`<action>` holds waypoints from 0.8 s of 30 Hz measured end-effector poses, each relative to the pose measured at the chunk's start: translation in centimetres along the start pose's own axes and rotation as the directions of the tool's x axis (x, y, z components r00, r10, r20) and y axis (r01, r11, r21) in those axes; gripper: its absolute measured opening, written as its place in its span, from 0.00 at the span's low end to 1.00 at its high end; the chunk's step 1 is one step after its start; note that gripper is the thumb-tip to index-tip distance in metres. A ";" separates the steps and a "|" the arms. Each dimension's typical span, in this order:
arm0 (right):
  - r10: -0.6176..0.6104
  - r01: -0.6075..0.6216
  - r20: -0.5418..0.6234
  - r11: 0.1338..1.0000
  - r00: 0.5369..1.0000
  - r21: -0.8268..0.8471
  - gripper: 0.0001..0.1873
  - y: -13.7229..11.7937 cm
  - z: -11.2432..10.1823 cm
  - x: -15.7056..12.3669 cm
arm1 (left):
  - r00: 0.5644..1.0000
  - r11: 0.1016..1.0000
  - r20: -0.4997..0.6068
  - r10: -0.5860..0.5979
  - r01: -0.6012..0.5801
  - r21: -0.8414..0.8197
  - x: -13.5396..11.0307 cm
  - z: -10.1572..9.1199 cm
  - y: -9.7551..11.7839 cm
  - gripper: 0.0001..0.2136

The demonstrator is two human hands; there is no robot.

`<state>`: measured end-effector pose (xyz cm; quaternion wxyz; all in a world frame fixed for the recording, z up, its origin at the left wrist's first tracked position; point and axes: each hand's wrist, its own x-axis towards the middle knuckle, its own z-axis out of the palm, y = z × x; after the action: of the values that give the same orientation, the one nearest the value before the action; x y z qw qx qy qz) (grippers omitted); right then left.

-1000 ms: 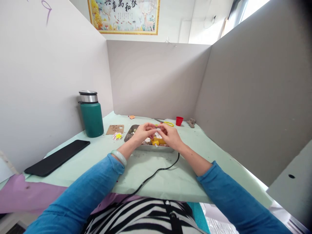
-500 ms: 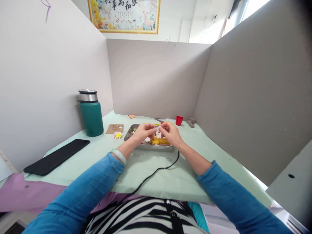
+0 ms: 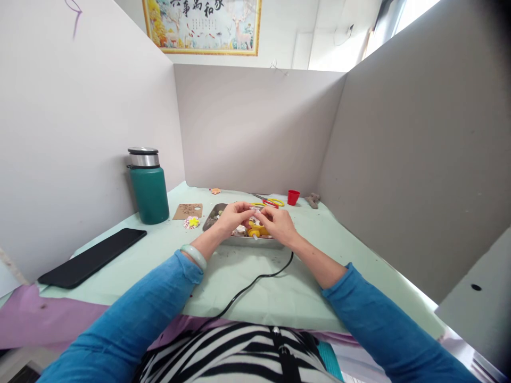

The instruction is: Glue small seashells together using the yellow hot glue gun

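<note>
My left hand (image 3: pixel 230 217) and my right hand (image 3: pixel 278 223) meet over a metal tray (image 3: pixel 212 215) in the middle of the table. Both hands have their fingers pinched together on a small pale piece (image 3: pixel 255 212) between them; I cannot make out what it is. Under the hands, inside the tray, lie a yellow glue gun (image 3: pixel 256 231) and small bits. A black cord (image 3: pixel 255 280) runs from the tray toward my body. A pale bangle sits on my left wrist.
A green flask (image 3: pixel 148 186) stands at the left wall, a black phone (image 3: pixel 92 257) lies nearer. A brown card (image 3: pixel 188 211) and a small flower piece (image 3: pixel 191 223) lie left of the tray. Yellow-handled scissors (image 3: pixel 270 202), a red cup (image 3: pixel 293 197) behind. Partition walls on three sides.
Both hands stay pinched together over the tray, shifting only slightly as the fingers work the small piece. The scissors behind show more now.
</note>
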<state>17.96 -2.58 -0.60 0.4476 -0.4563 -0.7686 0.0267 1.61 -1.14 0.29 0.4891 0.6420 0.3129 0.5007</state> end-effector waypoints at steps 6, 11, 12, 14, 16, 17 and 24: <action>0.008 -0.008 -0.016 1.000 1.000 0.010 0.18 -0.4 -0.1 0.0 | 1.000 0.999 0.026 0.005 -0.004 -0.041 -0.1 -0.1 0.0 0.15; -0.007 0.006 0.019 0.999 1.000 0.037 0.18 -0.1 0.1 0.0 | 1.000 0.999 0.023 -0.008 0.009 -0.049 0.0 -0.2 0.0 0.14; -0.017 0.015 0.035 0.999 0.999 0.046 0.17 -0.1 0.1 0.0 | 1.000 0.998 0.016 -0.014 0.015 -0.053 0.0 -0.3 -0.1 0.14; -0.032 0.028 0.053 0.998 0.998 0.061 0.16 0.0 0.1 -0.1 | 1.000 0.998 0.006 -0.024 0.025 -0.066 0.1 -0.4 -0.2 0.14; -0.031 0.028 0.047 0.998 0.998 0.061 0.16 -0.1 0.0 -0.1 | 1.000 0.997 0.009 -0.029 0.030 -0.077 0.1 -0.4 -0.3 0.14; -0.026 0.024 0.039 0.998 0.999 0.056 0.16 -0.1 0.0 -0.1 | 0.999 0.996 0.016 -0.029 0.030 -0.080 0.2 -0.4 -0.3 0.14; -0.003 0.002 0.018 1.000 1.000 0.027 0.15 -0.6 -0.3 -0.1 | 0.999 0.996 0.048 0.006 -0.002 -0.090 -0.1 -0.3 -0.1 0.16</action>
<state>17.73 -3.13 -0.24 0.4466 -0.4492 -0.7727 0.0406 1.34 -1.12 0.19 0.5240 0.6320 0.2767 0.4996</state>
